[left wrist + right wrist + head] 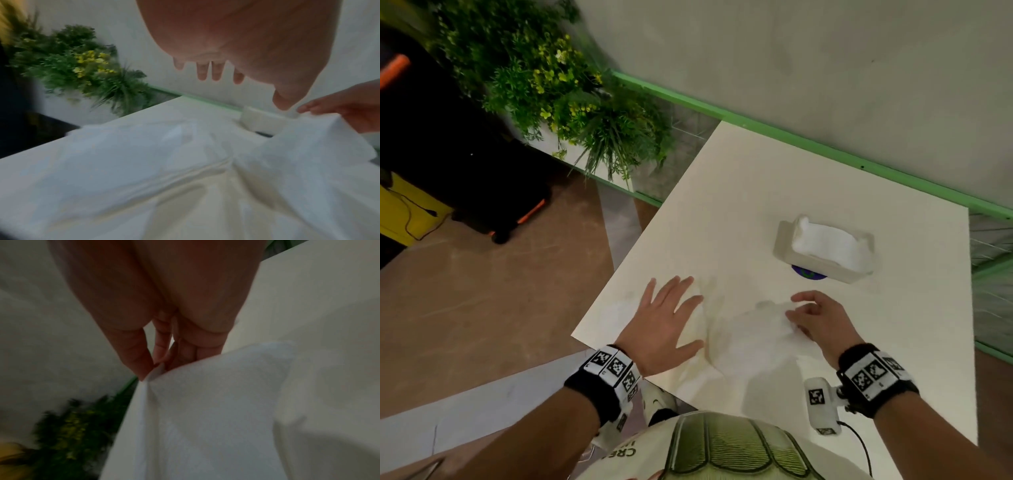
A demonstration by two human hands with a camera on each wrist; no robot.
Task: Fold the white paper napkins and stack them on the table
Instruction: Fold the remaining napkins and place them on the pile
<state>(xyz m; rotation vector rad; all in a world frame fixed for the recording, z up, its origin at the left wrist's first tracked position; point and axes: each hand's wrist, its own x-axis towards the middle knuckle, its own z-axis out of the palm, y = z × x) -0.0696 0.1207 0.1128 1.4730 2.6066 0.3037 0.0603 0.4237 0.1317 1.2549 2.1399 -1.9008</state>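
A white paper napkin [753, 337] lies spread on the white table [756, 192] between my hands, hard to tell from the tabletop. My left hand [671, 315] hovers with fingers spread over its left part, holding nothing. My right hand [811, 320] pinches the napkin's right edge between thumb and fingers and lifts it. In the right wrist view the thumb and fingers [144, 360] pinch the raised corner of the napkin [216, 402]. In the left wrist view the napkin [144, 162] lies rumpled below my left hand [216, 71], while the right hand [339, 107] holds up its edge.
A white box of napkins [825, 248] stands on the table beyond my right hand, with a blue round thing [806, 274] under its near edge. Green plants [558, 89] stand off the table's left, a wall with a green rail [791, 137] runs behind.
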